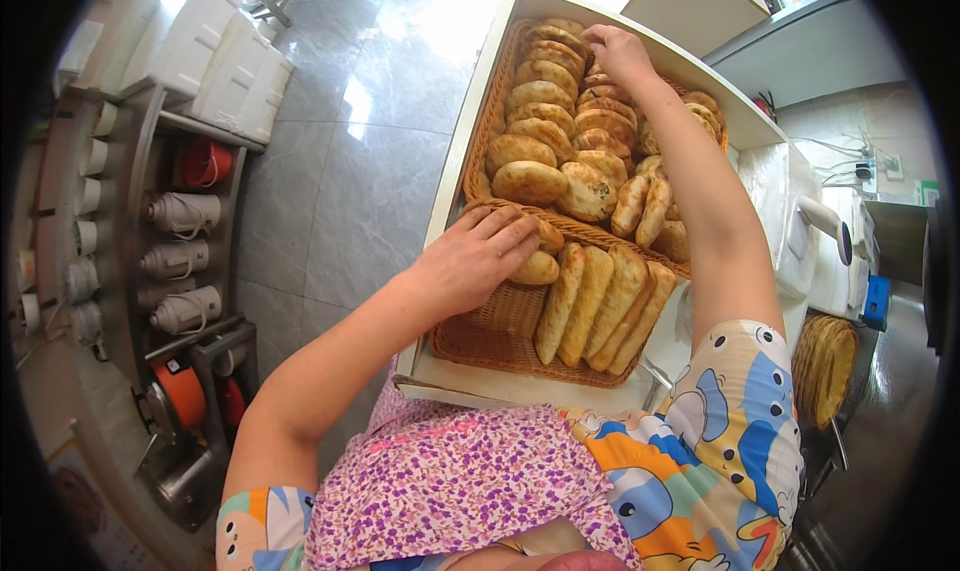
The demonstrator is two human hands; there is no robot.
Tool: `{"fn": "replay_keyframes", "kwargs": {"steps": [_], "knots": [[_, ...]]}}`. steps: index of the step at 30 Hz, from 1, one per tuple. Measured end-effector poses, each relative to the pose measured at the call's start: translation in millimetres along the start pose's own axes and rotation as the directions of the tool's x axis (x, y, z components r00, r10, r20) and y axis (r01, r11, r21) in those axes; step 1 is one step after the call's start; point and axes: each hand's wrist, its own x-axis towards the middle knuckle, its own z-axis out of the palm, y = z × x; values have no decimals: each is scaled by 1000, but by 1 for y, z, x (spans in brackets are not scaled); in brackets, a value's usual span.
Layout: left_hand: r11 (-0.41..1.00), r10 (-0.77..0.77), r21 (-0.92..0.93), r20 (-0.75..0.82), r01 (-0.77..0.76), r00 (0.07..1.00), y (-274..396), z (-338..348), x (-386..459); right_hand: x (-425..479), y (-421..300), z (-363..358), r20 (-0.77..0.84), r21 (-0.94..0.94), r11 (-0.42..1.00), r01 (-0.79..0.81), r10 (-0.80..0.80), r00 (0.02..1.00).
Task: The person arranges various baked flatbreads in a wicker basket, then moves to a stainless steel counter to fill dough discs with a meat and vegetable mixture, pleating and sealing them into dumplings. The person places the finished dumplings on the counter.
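My left hand [480,259] rests over the near left corner of a large wicker basket [474,158], beside small round flatbreads [534,269] in a nearer basket; whether it grips the rim or a bread cannot be told. At the far end of the large basket, my right hand [611,49] reaches down with bent fingers, its fingertips by the back of the bread rows; what they touch is partly hidden. Round browned flatbreads [540,102] stand in rows there. Several long flatbreads [598,304] lean side by side in the smaller wicker basket [487,357]. Both baskets sit in a white drawer-like tray [450,188].
Left of the tiled floor [300,196] stands a metal shelf with thermos jugs [184,214], a red bucket [206,162] and white foam boxes [240,79] on top. On the right are a white container [780,218] and a round wicker basket [825,368].
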Motion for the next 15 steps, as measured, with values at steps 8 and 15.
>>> {"fn": "replay_keyframes", "kwargs": {"steps": [8, 15], "knots": [[1000, 4, 23, 0, -4, 1000, -4, -2, -1, -24, -22, 25, 22, -26, 978, 209, -208, 978], [1000, 25, 18, -26, -25, 999, -8, -5, -2, -31, -23, 19, 31, 83, 988, 133, -136, 990]]}}
